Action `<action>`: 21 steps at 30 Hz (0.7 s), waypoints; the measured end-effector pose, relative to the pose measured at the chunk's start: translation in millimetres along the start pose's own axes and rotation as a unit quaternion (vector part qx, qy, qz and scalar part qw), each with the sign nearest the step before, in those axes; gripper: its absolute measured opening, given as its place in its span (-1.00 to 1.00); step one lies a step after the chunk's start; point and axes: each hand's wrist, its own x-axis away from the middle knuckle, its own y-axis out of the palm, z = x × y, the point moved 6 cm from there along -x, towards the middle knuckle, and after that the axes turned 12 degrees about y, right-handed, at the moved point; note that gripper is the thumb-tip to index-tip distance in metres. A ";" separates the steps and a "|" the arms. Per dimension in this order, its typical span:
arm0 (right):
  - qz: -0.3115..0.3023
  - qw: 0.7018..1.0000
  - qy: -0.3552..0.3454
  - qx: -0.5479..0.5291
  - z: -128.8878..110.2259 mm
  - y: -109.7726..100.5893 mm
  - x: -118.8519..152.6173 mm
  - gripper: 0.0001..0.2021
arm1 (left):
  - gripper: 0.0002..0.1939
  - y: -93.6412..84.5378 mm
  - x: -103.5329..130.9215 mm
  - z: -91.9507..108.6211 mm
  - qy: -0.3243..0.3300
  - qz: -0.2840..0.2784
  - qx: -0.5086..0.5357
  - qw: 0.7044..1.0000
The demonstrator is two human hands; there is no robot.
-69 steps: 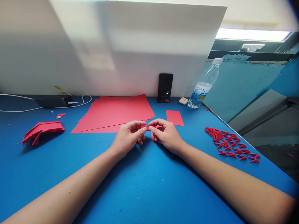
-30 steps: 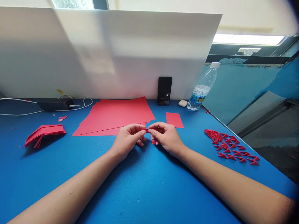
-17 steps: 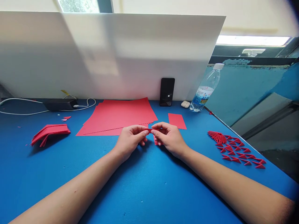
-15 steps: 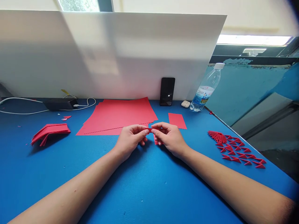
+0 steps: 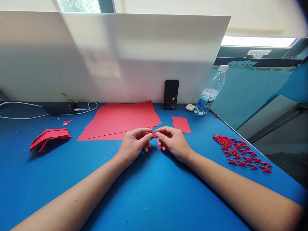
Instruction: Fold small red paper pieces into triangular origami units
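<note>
Between my two hands, above the middle of the blue table [image 5: 144, 183], is a small folded piece of red paper [image 5: 154, 135]. My left hand [image 5: 136, 141] pinches its left end between thumb and fingers. The right end is pinched the same way by my right hand [image 5: 174, 142]. Most of the piece is covered by my fingertips. Another bit of red paper [image 5: 159, 145] shows just below, partly hidden by my right fingers. Behind my hands lie large red sheets [image 5: 125, 115], slightly fanned, and one small red rectangle [image 5: 182, 124] to their right.
Folded red strips [image 5: 50, 136] stand at the left. Several small red paper triangles [image 5: 237, 152] lie near the right edge. Along the back are a black power adapter [image 5: 60, 108] with white cable, a phone [image 5: 171, 94], a white earbud case [image 5: 190, 107] and a water bottle [image 5: 210, 91].
The whole view has shifted very slightly. Both hands keep their pinch on the folded red paper in nearly the same place.
</note>
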 end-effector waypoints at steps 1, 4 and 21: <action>0.000 1.000 -0.001 0.001 0.0 0.0 0.0 -0.74 | -0.68 0.0 0.2 0.8 -0.001 0.000 -0.005 1.000; -0.003 1.000 -0.006 0.013 -1.6 0.8 0.4 -0.73 | -0.70 -0.9 0.2 1.8 0.002 0.004 -0.018 1.000; -0.007 1.000 0.002 -0.017 -1.4 0.8 0.7 -0.72 | -0.67 1.7 -0.2 -6.3 0.033 -0.027 0.014 0.999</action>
